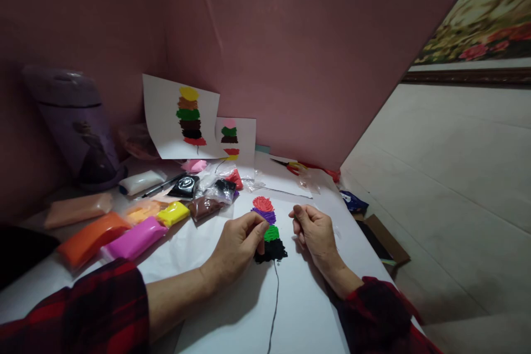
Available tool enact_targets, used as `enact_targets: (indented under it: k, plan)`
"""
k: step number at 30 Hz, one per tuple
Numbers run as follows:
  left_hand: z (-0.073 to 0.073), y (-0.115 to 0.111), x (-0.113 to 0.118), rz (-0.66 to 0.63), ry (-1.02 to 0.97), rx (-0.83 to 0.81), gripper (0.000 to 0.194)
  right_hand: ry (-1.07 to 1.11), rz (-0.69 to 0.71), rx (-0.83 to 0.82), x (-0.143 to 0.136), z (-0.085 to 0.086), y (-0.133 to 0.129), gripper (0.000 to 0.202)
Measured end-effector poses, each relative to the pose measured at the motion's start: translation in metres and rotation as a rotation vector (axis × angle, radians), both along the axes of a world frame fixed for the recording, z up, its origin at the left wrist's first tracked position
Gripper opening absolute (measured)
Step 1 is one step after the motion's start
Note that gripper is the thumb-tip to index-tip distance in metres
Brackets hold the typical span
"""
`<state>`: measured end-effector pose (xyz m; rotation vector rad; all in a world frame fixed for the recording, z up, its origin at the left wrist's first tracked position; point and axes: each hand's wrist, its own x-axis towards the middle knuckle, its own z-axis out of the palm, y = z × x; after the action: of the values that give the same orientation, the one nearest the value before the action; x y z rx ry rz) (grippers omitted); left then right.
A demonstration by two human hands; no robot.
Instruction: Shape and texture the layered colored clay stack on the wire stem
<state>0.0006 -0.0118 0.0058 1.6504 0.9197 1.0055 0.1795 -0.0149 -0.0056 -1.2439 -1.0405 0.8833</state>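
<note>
My left hand [239, 243] hovers over the left side of a layered clay picture, thumb and forefinger pinched together. What lies in that pinch, if anything, is too small to make out. On the paper, the layers run from a red clay top [263, 204] through a purple layer [264, 217] and a green layer [271, 233] to a black clay base [274, 252]. A dark drawn line [275, 298] trails down from the base. To the right of the picture is my right hand [316, 235], its fingers curled against the thumb; their contents are hidden.
Clay packets, such as an orange packet [93, 239], a magenta packet [135, 238] and a yellow packet [173, 213], lie at left. Behind them stand a purple tumbler [78, 127] and a finished picture card [161, 121]. Scissors [292, 166] rest on paper at the back.
</note>
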Motion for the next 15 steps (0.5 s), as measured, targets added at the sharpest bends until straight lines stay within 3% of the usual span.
enact_targets:
  k: [9, 15]
  plan:
    - [-0.0006, 0.0013, 0.0009, 0.016, 0.003, -0.032, 0.027, 0.070, 0.020, 0.046, 0.0029, -0.0056, 0.0046, 0.034]
    - [-0.0022, 0.0080, -0.0009, 0.173, -0.155, -0.115, 0.026, 0.066, 0.001, -0.003, 0.0016, -0.0033, 0.0039, 0.028]
